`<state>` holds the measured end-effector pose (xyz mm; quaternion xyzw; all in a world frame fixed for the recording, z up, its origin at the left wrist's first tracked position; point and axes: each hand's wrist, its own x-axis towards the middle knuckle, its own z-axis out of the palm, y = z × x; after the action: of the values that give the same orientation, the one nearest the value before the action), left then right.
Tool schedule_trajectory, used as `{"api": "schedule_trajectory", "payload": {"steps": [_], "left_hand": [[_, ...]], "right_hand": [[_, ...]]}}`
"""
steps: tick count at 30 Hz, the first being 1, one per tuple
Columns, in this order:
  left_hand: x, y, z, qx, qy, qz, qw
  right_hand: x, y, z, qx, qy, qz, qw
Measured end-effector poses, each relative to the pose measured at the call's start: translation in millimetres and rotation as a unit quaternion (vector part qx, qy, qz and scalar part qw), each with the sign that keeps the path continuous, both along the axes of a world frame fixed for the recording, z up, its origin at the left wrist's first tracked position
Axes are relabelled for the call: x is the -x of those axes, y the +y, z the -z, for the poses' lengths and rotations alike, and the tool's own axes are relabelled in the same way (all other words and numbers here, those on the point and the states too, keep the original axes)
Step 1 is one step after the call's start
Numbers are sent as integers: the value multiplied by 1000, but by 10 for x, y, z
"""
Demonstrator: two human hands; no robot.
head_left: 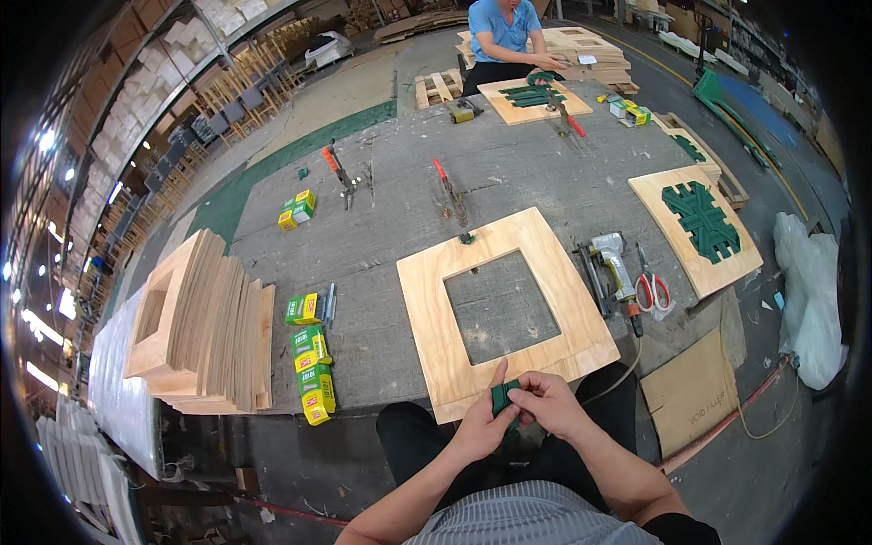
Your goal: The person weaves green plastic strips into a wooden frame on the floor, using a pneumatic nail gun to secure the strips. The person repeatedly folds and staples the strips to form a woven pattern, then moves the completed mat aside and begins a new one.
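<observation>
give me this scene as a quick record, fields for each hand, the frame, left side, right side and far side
left hand: holding a bundle of green webbing
right hand: pinching the same bundle
wooden frame: flat on the gray table, near edge by the hands, squarish opening
left side: yellow-and-green boxes, stack of wooden frames
right side: pistol-shaped air tool, scissors, panel with woven green webbing
far side: red-handled tools, seated person in blue
</observation>
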<state>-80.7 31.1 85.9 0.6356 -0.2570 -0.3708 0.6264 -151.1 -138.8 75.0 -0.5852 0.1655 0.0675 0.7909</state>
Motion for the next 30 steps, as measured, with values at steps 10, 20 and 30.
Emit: {"api": "schedule_trajectory", "payload": {"steps": [10,20,30], "left_hand": [[0,154,296,-20,33,-115,993],[-44,146,335,-10,69,-165,984],[-37,43,223,-4,116,-185,976]], "right_hand": [[94,88,201,193,-68,95,974],[121,160,207,190,-68,90,975],[80,177,174,130,-112,138,975]]}}
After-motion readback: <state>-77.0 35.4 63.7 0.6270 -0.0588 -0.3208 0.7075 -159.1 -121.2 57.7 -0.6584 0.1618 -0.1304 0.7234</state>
